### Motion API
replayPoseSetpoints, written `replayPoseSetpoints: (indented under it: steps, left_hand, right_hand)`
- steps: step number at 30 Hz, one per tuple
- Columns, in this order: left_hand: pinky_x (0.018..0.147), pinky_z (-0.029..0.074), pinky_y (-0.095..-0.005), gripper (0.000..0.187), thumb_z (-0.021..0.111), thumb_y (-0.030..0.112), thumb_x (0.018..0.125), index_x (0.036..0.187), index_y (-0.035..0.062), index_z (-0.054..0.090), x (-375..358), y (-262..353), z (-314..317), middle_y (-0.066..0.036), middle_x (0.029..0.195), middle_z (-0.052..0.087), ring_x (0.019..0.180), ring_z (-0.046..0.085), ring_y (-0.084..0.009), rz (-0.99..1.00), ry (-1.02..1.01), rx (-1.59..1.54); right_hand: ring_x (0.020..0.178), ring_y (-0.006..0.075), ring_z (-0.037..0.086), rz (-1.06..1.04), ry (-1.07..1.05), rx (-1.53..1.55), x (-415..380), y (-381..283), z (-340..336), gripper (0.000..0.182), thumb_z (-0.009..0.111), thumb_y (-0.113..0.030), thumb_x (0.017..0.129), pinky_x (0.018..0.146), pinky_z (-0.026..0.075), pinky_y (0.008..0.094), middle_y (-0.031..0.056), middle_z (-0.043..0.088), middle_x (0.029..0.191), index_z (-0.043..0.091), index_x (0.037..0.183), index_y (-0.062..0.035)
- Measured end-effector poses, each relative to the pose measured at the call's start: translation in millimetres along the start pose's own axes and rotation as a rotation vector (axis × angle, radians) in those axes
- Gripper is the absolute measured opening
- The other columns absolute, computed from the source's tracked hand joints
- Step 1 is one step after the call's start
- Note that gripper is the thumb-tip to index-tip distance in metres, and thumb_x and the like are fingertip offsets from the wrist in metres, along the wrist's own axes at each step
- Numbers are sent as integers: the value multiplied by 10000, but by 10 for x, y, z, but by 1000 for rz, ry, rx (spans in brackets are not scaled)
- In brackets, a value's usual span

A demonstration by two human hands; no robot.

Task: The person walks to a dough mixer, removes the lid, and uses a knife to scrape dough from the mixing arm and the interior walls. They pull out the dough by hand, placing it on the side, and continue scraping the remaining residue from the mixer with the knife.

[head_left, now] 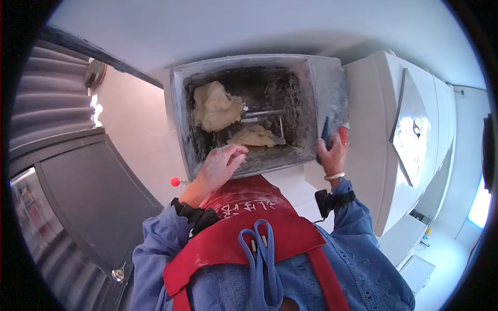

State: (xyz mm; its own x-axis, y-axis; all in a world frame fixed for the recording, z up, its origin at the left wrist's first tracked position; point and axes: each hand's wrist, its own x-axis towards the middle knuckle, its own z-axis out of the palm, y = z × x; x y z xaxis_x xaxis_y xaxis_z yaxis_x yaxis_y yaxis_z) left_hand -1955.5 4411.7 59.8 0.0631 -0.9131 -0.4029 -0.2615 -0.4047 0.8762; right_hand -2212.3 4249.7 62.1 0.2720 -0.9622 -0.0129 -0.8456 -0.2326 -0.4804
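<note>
A floured metal mixer trough (pixel 179 111) stands in front of me, its inside dark and crusted. One big lump of pale dough (pixel 215 106) sticks to the upper left of the trough, and a flatter piece of dough (pixel 254 136) lies lower, beside a metal mixing bar (pixel 262 113). My left hand (pixel 220 166) rests on the trough's near rim, fingers curled, just below the flatter piece. My right hand (pixel 333 153) grips a dark teal scraper (pixel 326 132) at the trough's right rim.
A white machine housing (pixel 378 129) with a tilted metal lid (pixel 412 129) stands to the right. A grey metal cabinet (pixel 88 197) is at the left. A small red knob (pixel 175 181) sticks out below the trough. I wear a red apron over blue sleeves.
</note>
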Motion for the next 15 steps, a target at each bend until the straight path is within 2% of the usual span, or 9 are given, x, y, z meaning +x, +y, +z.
replayPoseSetpoints:
  steps: [1, 3, 7, 8, 9, 11, 12, 14, 15]
  left_hand:
    - [713, 446, -279, 159, 508, 130, 839, 948, 17, 532, 21, 80, -6, -105, 842, 593, 805, 585, -158, -1, 2, -4]
    - [735, 442, -268, 226, 480, 176, 870, 1000, -6, 506, 81, 198, 3, -91, 870, 599, 818, 569, -131, 90, 9, -251]
    - [686, 447, -286, 232, 505, 185, 855, 949, -26, 509, 127, 124, 92, -100, 817, 615, 765, 576, -141, 169, 151, -364]
    - [688, 448, -278, 220, 499, 176, 858, 945, -25, 503, 63, 104, 59, -94, 805, 611, 759, 574, -132, 116, 219, -471]
    - [691, 449, -269, 208, 494, 167, 860, 941, -24, 497, -7, 85, 17, -88, 792, 607, 754, 572, -123, 63, 285, -575]
    - [650, 460, -249, 173, 462, 145, 874, 923, -19, 483, -186, 0, -37, -83, 770, 590, 704, 571, -124, 9, 321, -652]
    - [603, 455, -238, 157, 448, 138, 879, 919, -12, 471, -269, -119, -44, -70, 728, 566, 654, 556, -120, -33, 411, -719]
    - [556, 451, -228, 142, 434, 132, 884, 916, -5, 459, -446, -264, -120, -57, 686, 542, 603, 540, -116, -70, 510, -791]
    - [521, 426, -224, 144, 423, 133, 884, 921, -3, 453, -554, -308, -173, -39, 667, 504, 572, 501, -103, -61, 589, -775]
  right_hand:
    - [515, 227, 476, -67, -65, 30, -73, -218, 11, 277, 614, -240, 724, 497, 376, 359, 121, 475, 559, 499, 752, 10]
    - [635, 332, 565, -7, -286, 211, -230, -556, 161, 305, 634, -223, 686, 578, 439, 391, 183, 549, 678, 505, 837, 8]
    - [692, 375, 556, -403, -509, 365, -486, -1165, 326, 316, 633, -233, 689, 617, 447, 404, 187, 561, 749, 505, 853, 4]
    - [718, 367, 554, -348, -639, 389, -515, -1224, 316, 278, 612, -222, 711, 628, 444, 402, 175, 563, 811, 513, 849, -2]
    - [718, 367, 554, -359, -640, 393, -503, -1228, 334, 278, 612, -222, 711, 628, 444, 402, 175, 563, 811, 513, 849, -2]
    - [714, 348, 559, -542, -789, 408, -466, -1124, 357, 209, 575, -196, 749, 617, 447, 387, 157, 568, 819, 523, 846, -19]
    - [681, 317, 572, -505, -730, 363, -476, -1026, 377, 141, 553, -159, 770, 601, 455, 360, 145, 574, 770, 531, 819, -28]
    - [645, 155, 574, -376, -592, 291, -432, -808, 317, 74, 572, -85, 767, 571, 452, 278, 80, 572, 738, 547, 808, -29]
    - [659, 198, 586, -305, -511, 269, -407, -685, 281, 82, 569, -92, 763, 588, 460, 292, 102, 578, 742, 547, 803, -25]
